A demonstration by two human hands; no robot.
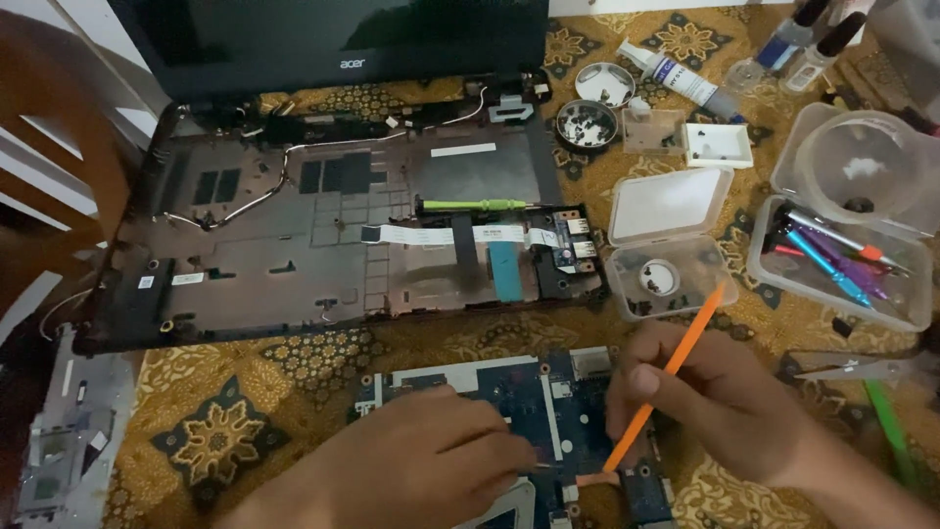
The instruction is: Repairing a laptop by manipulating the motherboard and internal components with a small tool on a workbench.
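Note:
A blue circuit board [519,392] lies on the patterned cloth at the bottom middle. My left hand [431,456] rests flat on the board's left part, fingertips pressing near its centre. My right hand [705,392] grips a thin orange pry stick [666,382], tilted, with its lower tip touching the board next to an orange ribbon tab [595,478]. Behind the board sits an opened black laptop base [294,245] with its dark screen upright at the back.
A yellow-green screwdriver [475,205] lies on the laptop base. Right of it stand an open clear screw box [656,245], round tins with screws [586,124], a tube [681,78], a clear tool tub [842,225], tweezers [852,369] and a grey cover panel [59,441] at left.

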